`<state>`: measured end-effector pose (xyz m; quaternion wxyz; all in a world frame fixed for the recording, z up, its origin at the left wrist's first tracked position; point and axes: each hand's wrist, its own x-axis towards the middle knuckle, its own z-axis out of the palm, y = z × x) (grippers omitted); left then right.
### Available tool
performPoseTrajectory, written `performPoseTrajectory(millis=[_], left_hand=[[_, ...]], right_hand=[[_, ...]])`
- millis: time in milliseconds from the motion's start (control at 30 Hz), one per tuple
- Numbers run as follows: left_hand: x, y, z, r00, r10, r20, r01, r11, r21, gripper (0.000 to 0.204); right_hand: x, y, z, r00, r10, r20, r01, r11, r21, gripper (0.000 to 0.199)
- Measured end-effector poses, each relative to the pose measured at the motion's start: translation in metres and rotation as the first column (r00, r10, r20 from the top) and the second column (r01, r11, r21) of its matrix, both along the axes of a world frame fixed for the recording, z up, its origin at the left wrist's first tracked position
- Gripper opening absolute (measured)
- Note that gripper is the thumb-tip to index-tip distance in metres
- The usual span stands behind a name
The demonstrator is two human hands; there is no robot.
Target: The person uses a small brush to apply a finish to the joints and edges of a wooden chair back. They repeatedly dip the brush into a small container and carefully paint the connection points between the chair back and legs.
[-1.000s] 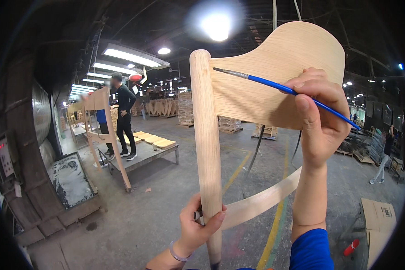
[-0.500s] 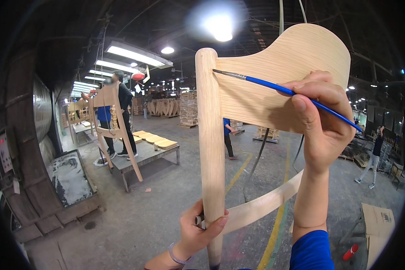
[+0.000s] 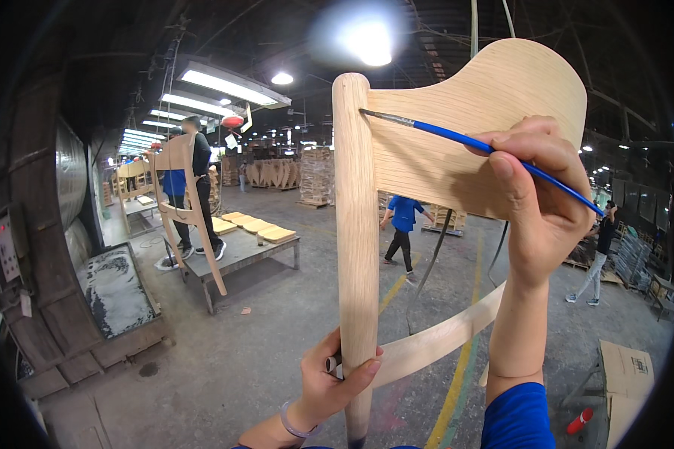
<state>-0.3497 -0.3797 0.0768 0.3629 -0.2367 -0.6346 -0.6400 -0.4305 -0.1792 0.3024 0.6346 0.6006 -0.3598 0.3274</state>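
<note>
A pale wooden chair back frame (image 3: 357,239) stands upright in front of me. My left hand (image 3: 324,389) is wrapped round the lower part of its round post, and the end of a dark, tube-like thing pokes out by the fingers. Curving away from the post are a broad backrest panel (image 3: 457,97) at the top and a thin lower rail (image 3: 434,340). My right hand (image 3: 543,198) pinches a blue-handled paintbrush (image 3: 460,140). The dark bristle tip touches the post close to where the backrest joins it.
A low grey table (image 3: 247,253) with yellowish panels stands at the left, people by it and another chair frame (image 3: 195,213) hanging before it. A person in blue (image 3: 404,217) walks beyond the post. A foam-streaked trough (image 3: 116,295) lies far left, cardboard (image 3: 627,382) lower right.
The person in blue has come out from behind the post, and the person at the far right has shifted left. My hands, brush and frame are nearly still.
</note>
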Motion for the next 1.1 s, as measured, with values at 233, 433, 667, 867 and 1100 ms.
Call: performPoseTrajectory(millis=[233,433,667,867,1100], left_hand=[[0.002,-0.002,0.000,1.000,0.011,0.011,-0.010,1.000,-0.010,0.060],[0.003,-0.007,0.000,1.000,0.016,0.008,-0.016,1.000,-0.005,0.060],[0.003,-0.021,0.000,0.999,0.028,-0.022,-0.028,0.999,-0.022,0.058],[0.004,-0.024,0.000,0.999,0.031,-0.010,-0.031,0.999,-0.017,0.059],[0.008,-0.030,0.000,0.999,0.040,-0.030,-0.041,0.999,-0.029,0.059]], right_hand=[[-0.001,-0.001,0.001,1.000,-0.012,-0.017,0.012,1.000,-0.014,0.009],[-0.002,-0.008,-0.001,1.000,0.011,0.012,-0.011,1.000,-0.012,0.008],[-0.002,-0.021,-0.001,1.000,0.013,0.021,-0.012,1.000,-0.005,0.008],[-0.001,-0.025,-0.001,1.000,0.000,0.028,0.001,1.000,-0.008,0.009],[0.003,-0.029,-0.001,1.000,-0.012,0.029,0.011,1.000,0.005,0.008]])
